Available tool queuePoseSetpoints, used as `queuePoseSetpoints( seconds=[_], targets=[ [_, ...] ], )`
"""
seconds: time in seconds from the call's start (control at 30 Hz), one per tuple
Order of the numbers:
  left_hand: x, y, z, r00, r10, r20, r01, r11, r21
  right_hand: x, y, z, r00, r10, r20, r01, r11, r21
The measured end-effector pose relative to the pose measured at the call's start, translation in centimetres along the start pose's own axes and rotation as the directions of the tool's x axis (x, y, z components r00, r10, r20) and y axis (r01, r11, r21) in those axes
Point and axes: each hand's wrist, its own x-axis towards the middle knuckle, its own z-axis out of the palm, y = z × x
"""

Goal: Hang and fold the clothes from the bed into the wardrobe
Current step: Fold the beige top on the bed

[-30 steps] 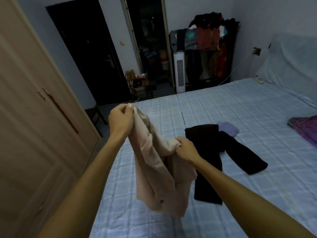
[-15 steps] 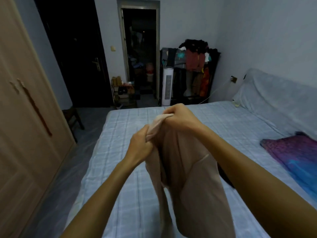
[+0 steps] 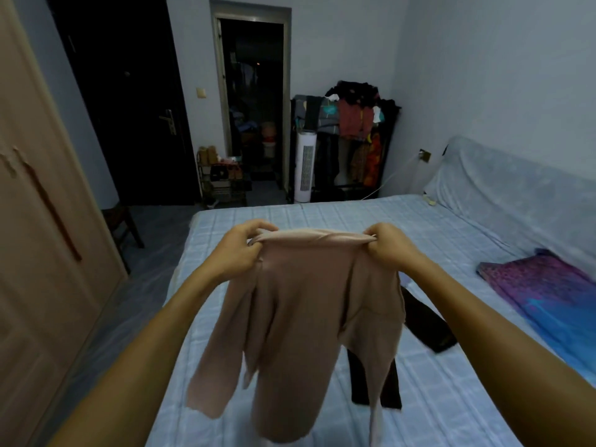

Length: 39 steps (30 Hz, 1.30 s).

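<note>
A beige-pink garment (image 3: 300,311) hangs spread out in the air above the bed (image 3: 419,240). My left hand (image 3: 240,250) grips its top edge at the left corner, and my right hand (image 3: 388,248) grips the same edge at the right corner. The cloth stretches taut between them and its lower parts dangle toward the sheet. Behind it, a black garment (image 3: 425,327) lies on the bed, mostly hidden. The wooden wardrobe (image 3: 38,240) stands at the left with its doors closed.
A purple and blue cloth (image 3: 548,295) lies on the bed's right side by a grey pillow (image 3: 516,188). A loaded clothes rack (image 3: 351,137) and a white tower fan (image 3: 305,166) stand beyond the bed. A dark chair (image 3: 124,227) sits by the wardrobe, in the aisle.
My hands have moved apart, from bunched together on the garment to holding its top edge stretched wide. The garment now hangs opened out instead of crumpled.
</note>
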Motion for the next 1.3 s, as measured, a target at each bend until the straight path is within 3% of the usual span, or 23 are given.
queuePoseSetpoints(
  seconds=[0.07,0.13,0.2,0.27,0.37,0.53,0.7,0.77,0.87,0.97,1.03,1.17,1.3],
  targets=[
    [-0.1,0.0,-0.5,0.998,-0.061,0.025,0.065,0.980,-0.188,-0.2,0.2,0.1,0.998,0.019,-0.064,-0.013,0.995,0.102],
    [0.2,-0.3,-1.0,0.997,-0.079,0.005,0.078,0.971,-0.226,-0.4,0.0,-0.1,0.997,-0.013,-0.070,0.026,0.984,0.179],
    [0.4,-0.4,-1.3,0.996,-0.083,0.032,0.087,0.984,-0.155,-0.3,-0.3,-0.3,0.997,-0.054,-0.049,0.063,0.977,0.203],
    [0.5,-0.5,-1.4,0.984,-0.096,0.152,0.108,0.992,-0.071,0.0,-0.6,-0.4,0.997,-0.071,-0.024,0.075,0.972,0.225],
    [0.4,-1.5,-1.0,0.950,-0.104,0.293,0.039,0.975,0.217,0.9,-0.8,-0.6,0.997,-0.055,-0.057,0.068,0.959,0.275],
    [1.3,-3.2,-0.7,0.991,-0.034,0.126,0.009,0.981,0.195,2.7,-1.4,-0.3,0.989,-0.041,-0.142,0.091,0.924,0.371],
    [2.0,-4.6,-1.5,0.995,-0.021,0.097,0.013,0.997,0.079,3.7,-1.9,-0.1,0.975,-0.030,-0.220,0.132,0.875,0.467],
    [2.2,-4.8,-1.4,0.995,-0.092,0.037,0.095,0.991,-0.091,3.6,-1.8,-0.3,0.989,-0.098,-0.114,0.139,0.882,0.450],
    [2.8,-4.8,-0.7,0.954,-0.288,-0.086,0.251,0.920,-0.300,3.3,-1.6,-0.6,0.957,-0.178,0.228,0.106,0.949,0.297],
    [3.5,-4.9,-0.3,0.902,-0.356,-0.245,0.302,0.925,-0.232,3.1,-0.9,-0.1,0.886,-0.195,0.422,0.156,0.980,0.126],
    [3.7,-5.1,-0.2,0.901,-0.336,-0.274,0.295,0.938,-0.180,3.2,0.0,0.9,0.879,-0.178,0.443,0.193,0.981,0.011],
    [3.3,-5.3,-0.6,0.951,-0.158,-0.265,0.147,0.987,-0.058,3.9,1.8,3.0,0.951,-0.135,0.277,0.175,0.977,-0.125],
    [2.3,-5.5,-1.4,0.941,-0.013,-0.339,0.017,1.000,0.009,4.0,3.9,4.8,0.997,-0.072,-0.024,0.073,0.996,0.043]
  ],
)
